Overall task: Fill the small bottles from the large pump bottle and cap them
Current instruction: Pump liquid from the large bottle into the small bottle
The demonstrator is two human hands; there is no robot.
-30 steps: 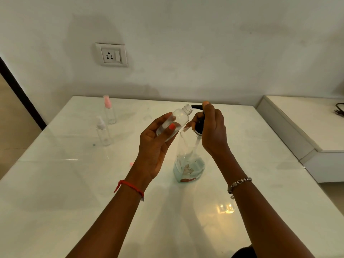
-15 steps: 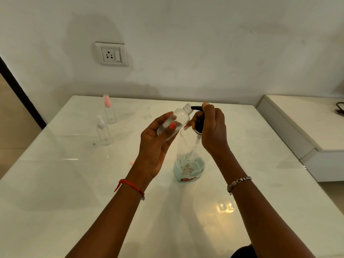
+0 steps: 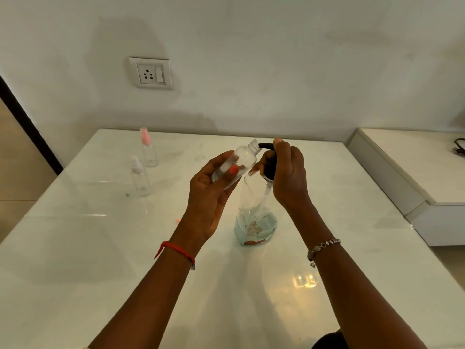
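My left hand [image 3: 210, 195] grips a small clear bottle [image 3: 239, 161] with no cap, tilted so its threaded mouth sits right at the black pump spout [image 3: 264, 146]. My right hand [image 3: 289, 172] is curled around the black pump head, a fingertip on top of it. The large clear pump bottle [image 3: 256, 212] stands on the white table [image 3: 100, 260] with a little pale blue liquid at its bottom. Two capped small bottles stand at the far left: one with a pink sprayer [image 3: 148, 147], one with a white sprayer [image 3: 139, 176].
A wall socket [image 3: 151, 73] is on the white wall behind the table. A lower white ledge [image 3: 415, 172] adjoins the table's right side, with a black cable at its far end. A small pink piece [image 3: 178, 220] lies on the table beside my left wrist.
The small bottle's mouth has closed in on the pump spout. Both hands and the pump bottle have otherwise stayed in place.
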